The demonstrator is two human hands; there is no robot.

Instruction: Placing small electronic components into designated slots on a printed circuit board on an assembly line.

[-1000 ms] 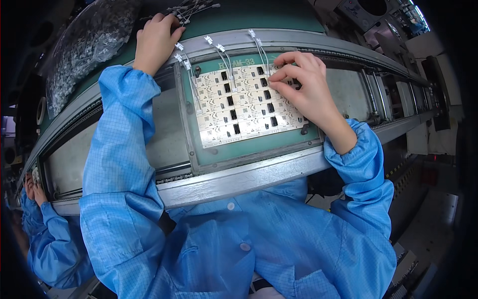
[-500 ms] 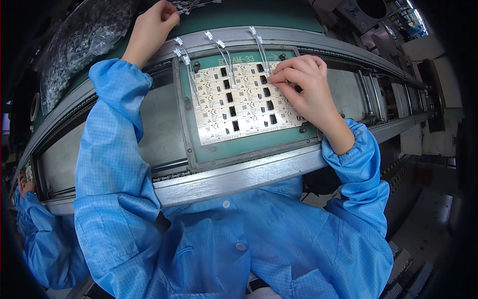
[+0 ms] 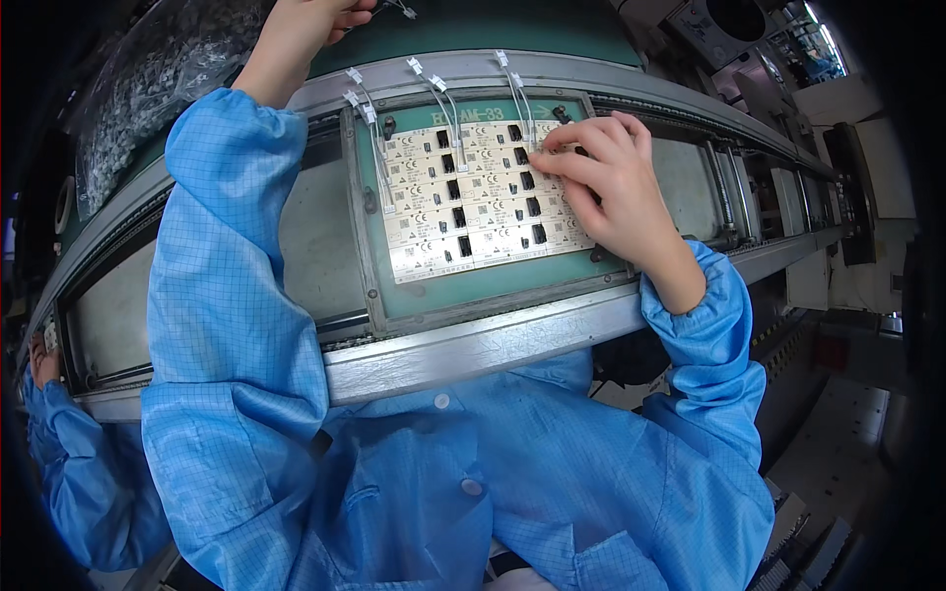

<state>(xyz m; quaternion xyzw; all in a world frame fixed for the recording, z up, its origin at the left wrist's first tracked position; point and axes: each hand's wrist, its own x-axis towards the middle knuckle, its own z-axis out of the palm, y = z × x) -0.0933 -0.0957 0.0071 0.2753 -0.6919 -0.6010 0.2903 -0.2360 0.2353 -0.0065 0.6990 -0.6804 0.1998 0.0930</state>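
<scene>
A white panel of small circuit boards (image 3: pixel 473 202) lies in a green carrier frame (image 3: pixel 493 291) on a conveyor rail. Several white wire leads with small plugs (image 3: pixel 434 94) stick up from the panel's far edge. My right hand (image 3: pixel 601 192) rests on the panel's right side, fingertips pinched on a small white plug at one board. My left hand (image 3: pixel 305 25) reaches far past the carrier to the top edge of the view, fingers closed around thin white wire leads (image 3: pixel 399 10). Both arms wear blue checked sleeves.
A clear bag of small parts (image 3: pixel 148 89) lies at the far left beyond the conveyor. The metal conveyor rail (image 3: pixel 473 345) runs across in front of me. Another person's hand and blue sleeve (image 3: pixel 44 414) show at the lower left. Machine housings stand at the right.
My left hand has reached farther away, up to the top edge of the view. My right hand stays at the same spot on the panel. The view has tilted slightly.
</scene>
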